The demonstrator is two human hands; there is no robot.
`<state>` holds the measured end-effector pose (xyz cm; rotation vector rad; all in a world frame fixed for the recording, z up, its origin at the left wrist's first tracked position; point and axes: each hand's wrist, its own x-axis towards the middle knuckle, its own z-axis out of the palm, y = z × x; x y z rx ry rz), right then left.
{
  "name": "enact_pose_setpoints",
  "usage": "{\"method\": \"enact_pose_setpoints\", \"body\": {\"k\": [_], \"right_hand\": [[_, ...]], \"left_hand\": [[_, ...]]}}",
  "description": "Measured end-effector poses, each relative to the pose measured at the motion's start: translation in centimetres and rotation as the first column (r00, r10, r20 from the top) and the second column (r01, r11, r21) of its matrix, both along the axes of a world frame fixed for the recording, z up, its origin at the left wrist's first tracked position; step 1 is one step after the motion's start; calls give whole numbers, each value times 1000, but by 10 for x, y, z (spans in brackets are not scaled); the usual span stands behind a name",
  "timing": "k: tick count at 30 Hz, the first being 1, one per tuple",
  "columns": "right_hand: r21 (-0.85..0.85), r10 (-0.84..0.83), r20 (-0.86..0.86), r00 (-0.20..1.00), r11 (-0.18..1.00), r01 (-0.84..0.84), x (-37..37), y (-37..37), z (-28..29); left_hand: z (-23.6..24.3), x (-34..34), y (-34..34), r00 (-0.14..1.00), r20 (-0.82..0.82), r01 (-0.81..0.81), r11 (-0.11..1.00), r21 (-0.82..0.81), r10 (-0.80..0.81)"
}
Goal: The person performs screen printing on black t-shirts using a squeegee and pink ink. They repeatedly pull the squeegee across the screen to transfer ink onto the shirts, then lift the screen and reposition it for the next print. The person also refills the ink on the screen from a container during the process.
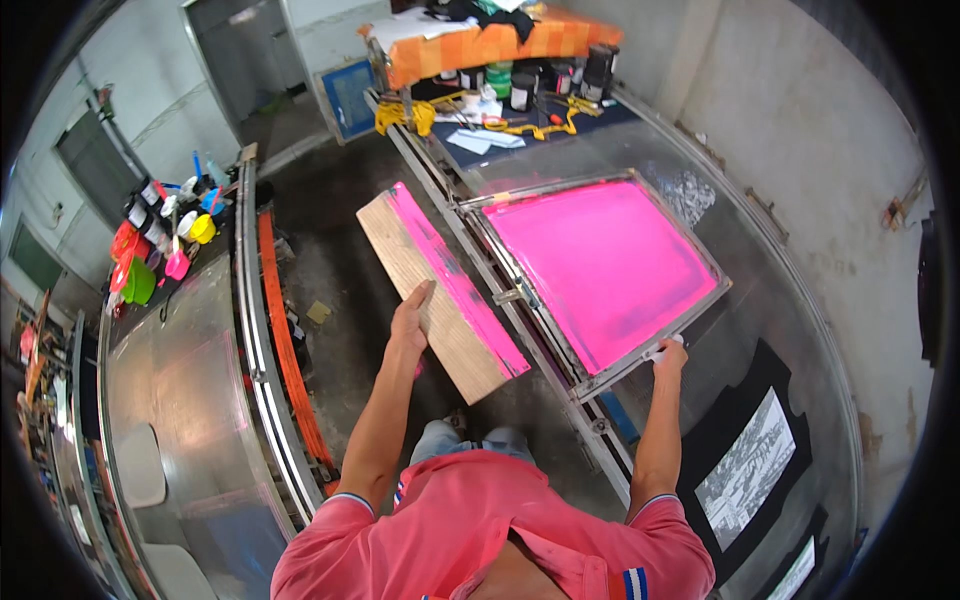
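My left hand (408,320) grips a wide wooden squeegee (458,340) by its board, thumb on top. The squeegee is held over the gap between two long tables, its far long edge coated with pink ink. At the right, a screen printing frame (610,265) covered in bright pink ink lies over the metal table. My right hand (672,354) is closed on the frame's near right edge, with a small white piece, perhaps cloth, at the fingers. Nearer me on that table lies black fabric (700,440) bearing a grey and white print.
A metal rail (440,190) runs along the right table's edge. Ink jars (522,92) and yellow cloth (420,117) crowd its far end below an orange-covered shelf (490,45). Another long table (180,370) on the left carries colourful tubs (137,280). A wall borders the right side.
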<state>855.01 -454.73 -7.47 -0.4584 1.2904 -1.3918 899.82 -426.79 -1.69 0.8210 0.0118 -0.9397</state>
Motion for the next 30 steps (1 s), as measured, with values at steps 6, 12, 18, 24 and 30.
{"method": "enact_pose_setpoints", "body": {"k": [6, 12, 18, 24, 30], "right_hand": [[184, 47, -111, 993, 982, -26, 4, 12, -18], [271, 89, -139, 986, 961, -49, -14, 17, -24], [232, 169, -58, 984, 961, -151, -13, 17, -28], [99, 191, -67, 979, 978, -184, -38, 11, -26], [-227, -205, -970, 133, 957, -181, -100, -5, 2]], "left_hand": [[-54, 3, -64, 986, -116, 133, 984, 118, -119], [-57, -36, -84, 987, -121, 126, 968, 215, -101], [-54, -56, -87, 989, -112, 121, 963, 243, -96], [-53, -56, -92, 939, -271, 269, 943, 198, -211], [-62, -29, -68, 896, -285, 392, 907, 152, -339]]}}
